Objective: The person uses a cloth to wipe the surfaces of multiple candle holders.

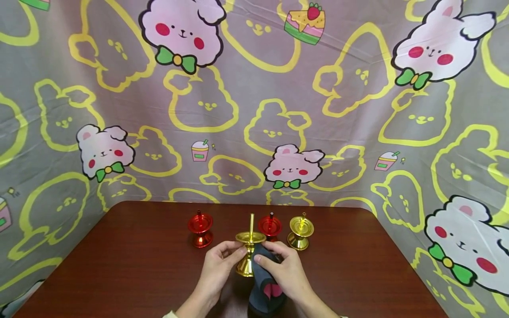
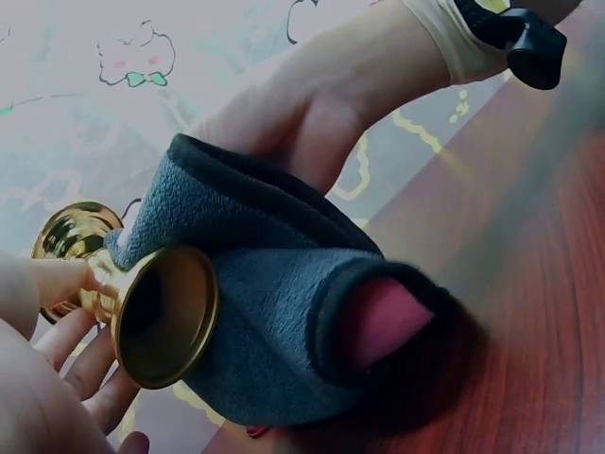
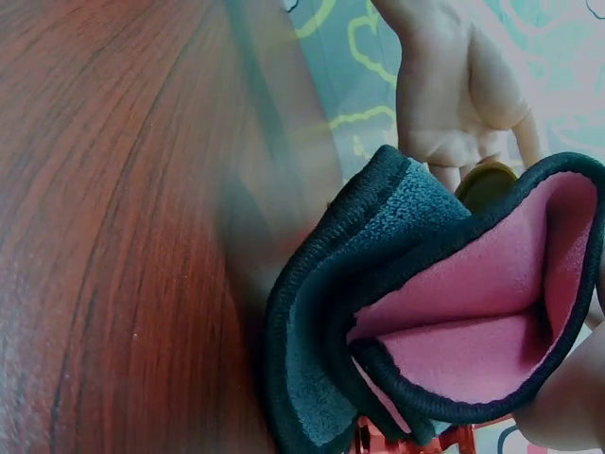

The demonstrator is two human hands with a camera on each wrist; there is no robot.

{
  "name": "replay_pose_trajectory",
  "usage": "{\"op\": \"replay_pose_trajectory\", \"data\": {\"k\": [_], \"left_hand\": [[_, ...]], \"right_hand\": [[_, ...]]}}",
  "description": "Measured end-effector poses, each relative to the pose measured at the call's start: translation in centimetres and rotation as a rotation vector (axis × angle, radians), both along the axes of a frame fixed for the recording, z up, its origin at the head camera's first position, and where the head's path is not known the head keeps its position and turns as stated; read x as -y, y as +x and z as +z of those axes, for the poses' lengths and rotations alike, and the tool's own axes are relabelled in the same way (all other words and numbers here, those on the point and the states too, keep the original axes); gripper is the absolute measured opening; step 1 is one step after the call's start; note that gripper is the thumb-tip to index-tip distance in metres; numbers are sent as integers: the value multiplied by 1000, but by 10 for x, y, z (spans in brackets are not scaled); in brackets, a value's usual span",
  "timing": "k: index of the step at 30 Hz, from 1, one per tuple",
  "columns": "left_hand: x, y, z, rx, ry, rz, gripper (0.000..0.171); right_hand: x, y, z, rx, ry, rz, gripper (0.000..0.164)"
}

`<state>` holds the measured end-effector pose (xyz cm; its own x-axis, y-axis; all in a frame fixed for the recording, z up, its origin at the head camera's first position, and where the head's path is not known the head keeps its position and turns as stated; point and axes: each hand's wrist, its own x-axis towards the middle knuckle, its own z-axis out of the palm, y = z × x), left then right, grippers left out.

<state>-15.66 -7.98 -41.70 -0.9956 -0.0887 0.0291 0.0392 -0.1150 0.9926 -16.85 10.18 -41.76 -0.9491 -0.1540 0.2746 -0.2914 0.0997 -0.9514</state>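
Observation:
A gold candle holder (image 1: 245, 266) with a spike on its dish is held upright above the table's front part. My left hand (image 1: 216, 269) grips its stem from the left, and in the left wrist view the fingers curl round the narrow waist (image 2: 106, 284). From the other side my right hand (image 1: 288, 271) pinches a grey-blue cloth (image 1: 262, 276) with a pink lining against the holder. The cloth hangs down in folds; its pink inner side (image 3: 473, 331) faces the right wrist view, where the holder is mostly hidden behind it.
Behind the hands on the brown wooden table (image 1: 139, 260) stand a red candle holder (image 1: 200, 225) at left, another red one (image 1: 270, 225) partly hidden by the held holder and hands, and a gold one (image 1: 301, 229) at right. A patterned curtain (image 1: 238, 88) surrounds the table.

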Motion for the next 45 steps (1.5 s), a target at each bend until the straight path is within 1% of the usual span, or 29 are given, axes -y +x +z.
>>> {"op": "replay_pose_trajectory", "data": {"k": [4, 10, 13, 15, 20, 23, 26, 30, 33, 37, 41, 45], "left_hand": [[-2, 1, 1, -3, 13, 14, 28], [-3, 0, 0, -11, 39, 1, 28], [0, 0, -1, -28, 49, -30, 26], [2, -1, 0, -31, 56, -60, 26], [8, 0, 0, -25, 84, -140, 26], [11, 0, -2, -35, 98, -184, 32], [13, 0, -4, -35, 75, -216, 39], [13, -1, -5, -17, 29, -237, 43], [11, 1, -5, -7, -4, -231, 43], [7, 3, -4, -6, -26, -191, 39], [4, 3, -3, 4, 11, -153, 37], [5, 1, -1, 10, 49, -97, 37]], "right_hand": [[1, 1, 1, -13, 3, -6, 32], [1, 2, 2, -18, 4, 4, 34], [0, 3, 4, -26, 12, 6, 34], [-1, 3, 5, -26, 13, 22, 35], [-4, 2, 8, -35, 6, 105, 37], [-6, 1, 8, -49, 8, 143, 37], [-7, 1, 7, -51, 18, 140, 37], [-5, 1, 5, -26, 15, 102, 36], [-4, 2, 3, -14, 8, 72, 35], [-3, 2, 1, -19, 15, 61, 33], [-1, 3, 1, -20, 27, 55, 33], [-1, 4, 2, -30, 33, 33, 34]]}}
